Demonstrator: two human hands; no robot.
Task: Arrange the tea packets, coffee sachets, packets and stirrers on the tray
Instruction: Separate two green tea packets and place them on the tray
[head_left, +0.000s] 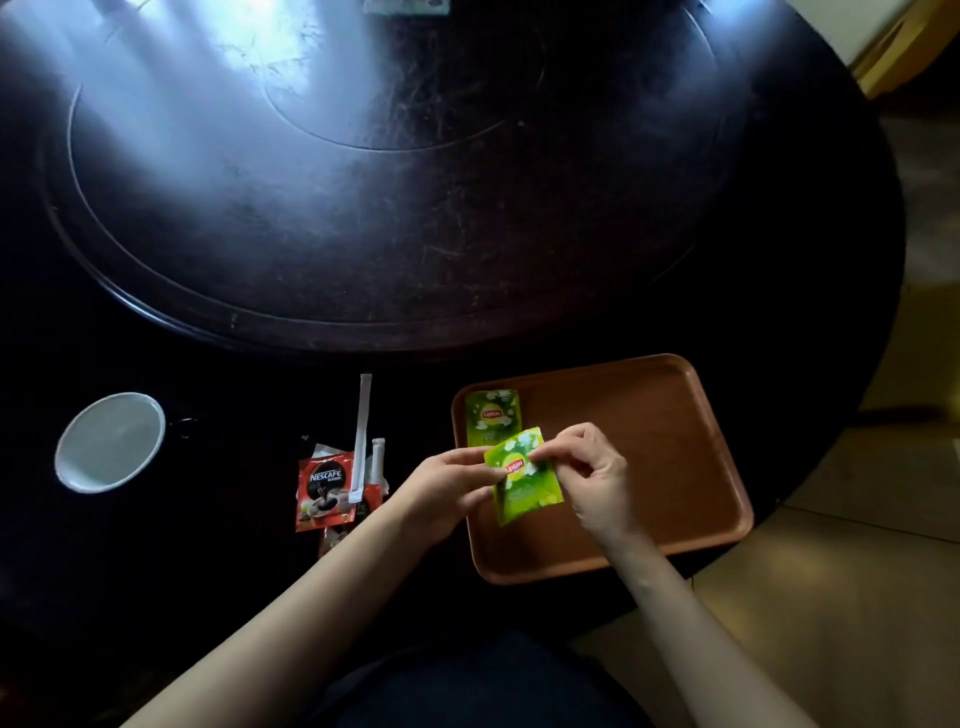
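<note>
I see both hands pinching one green Lipton tea packet (524, 475) above the near left part of the brown tray (660, 441): the left hand (447, 493) holds its left edge, the right hand (587, 478) its top. A second Lipton packet (491, 415) lies in the tray's far left corner. Left of the tray, on the dark table (363, 208), are a red Nescafé sachet (324, 491) and white stirrers (362, 431).

Dining room, likely home or restaurant. Evidence: large round dark lacquered wooden table (156, 364) with raised rotating centre disc (389, 182), surface scratched. On table's near rim: brown rectangular wooden serving tray (675, 441), white round ceramic cup (110, 441). Beige tiled floor (857, 597) right of table.
</note>
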